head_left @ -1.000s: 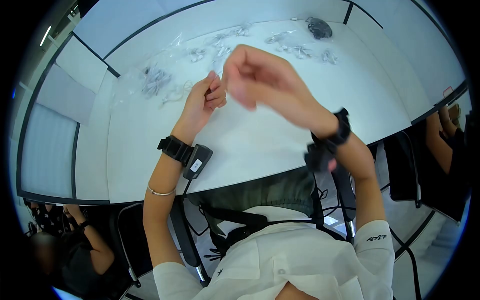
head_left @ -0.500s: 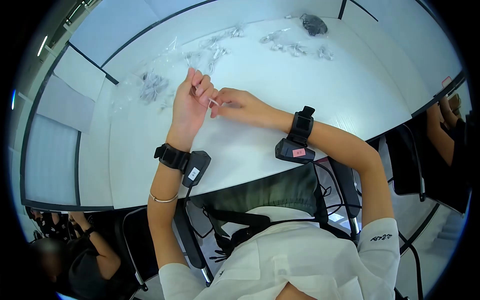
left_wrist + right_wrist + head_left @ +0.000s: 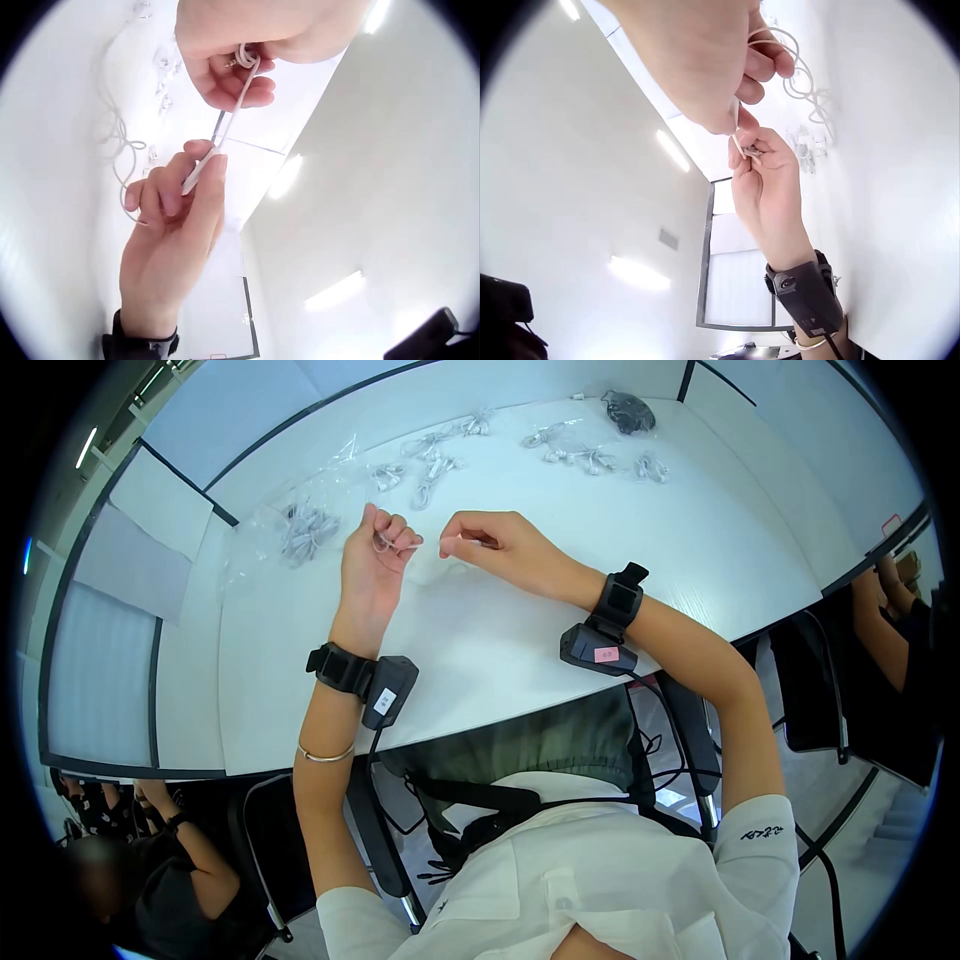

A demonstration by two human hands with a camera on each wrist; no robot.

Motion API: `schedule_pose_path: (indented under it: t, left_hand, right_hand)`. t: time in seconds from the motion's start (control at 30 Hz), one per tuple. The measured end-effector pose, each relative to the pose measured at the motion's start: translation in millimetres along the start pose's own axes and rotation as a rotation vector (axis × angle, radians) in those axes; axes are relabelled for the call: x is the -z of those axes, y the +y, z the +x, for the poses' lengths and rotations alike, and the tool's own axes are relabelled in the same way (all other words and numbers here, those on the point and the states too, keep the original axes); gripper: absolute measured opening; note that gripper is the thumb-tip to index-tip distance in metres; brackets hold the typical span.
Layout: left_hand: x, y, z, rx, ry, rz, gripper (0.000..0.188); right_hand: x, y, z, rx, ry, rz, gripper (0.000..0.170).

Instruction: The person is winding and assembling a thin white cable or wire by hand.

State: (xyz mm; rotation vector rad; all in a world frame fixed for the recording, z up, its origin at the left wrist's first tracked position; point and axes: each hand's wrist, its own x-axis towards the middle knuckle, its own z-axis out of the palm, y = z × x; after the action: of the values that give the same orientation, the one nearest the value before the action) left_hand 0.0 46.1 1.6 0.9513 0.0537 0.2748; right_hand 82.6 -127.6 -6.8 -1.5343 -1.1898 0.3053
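Note:
Loops of thin white cable (image 3: 244, 96) are wound at the fingers of my left hand (image 3: 375, 575), which grips them. From there one strand runs taut to my right hand (image 3: 520, 555), whose thumb and fingers pinch a slim white piece (image 3: 196, 176) of it. The hands are a short gap apart, raised over the table, left palm turned up. In the right wrist view, more loose cable (image 3: 802, 88) trails from the right hand's fingers in wide curls. Whatever lies deeper inside the left fist is hidden.
On the white table (image 3: 480, 670), a bundle of white cables (image 3: 308, 532) lies beside clear plastic at the left. Several small coiled cables (image 3: 590, 458) lie along the back. A dark round bundle (image 3: 629, 412) is at the back right, near the low partition wall (image 3: 400, 405).
From a blurred, raised position close to the left hand, my right hand has come down, met the left, then drawn slightly away to the right. The strand between them has lengthened.

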Motion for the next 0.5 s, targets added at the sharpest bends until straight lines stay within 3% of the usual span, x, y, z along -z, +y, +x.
schedule_pose_path:
  t: [0.1,0.2,0.3,0.5]
  left_hand:
    - [-7,-4,-2,0.0,0.045,0.161,0.029]
    - [-8,-7,-2,-0.066,0.047,0.39,0.032]
    - [-13,-11,-4,-0.069,0.129,0.531,0.033]
    - [-18,-9,-9,0.075,0.106,0.603,0.035]
  right_hand:
    - [5,-21,-5,-0.008,-0.06,-0.28,0.023]
    - [0,-9,-3,0.207,0.039,-0.312,0.014]
    - [4,-13,-3,0.232,0.048,-0.39,0.015]
    - [4,-17,-5,0.217,0.083,-0.463,0.014]
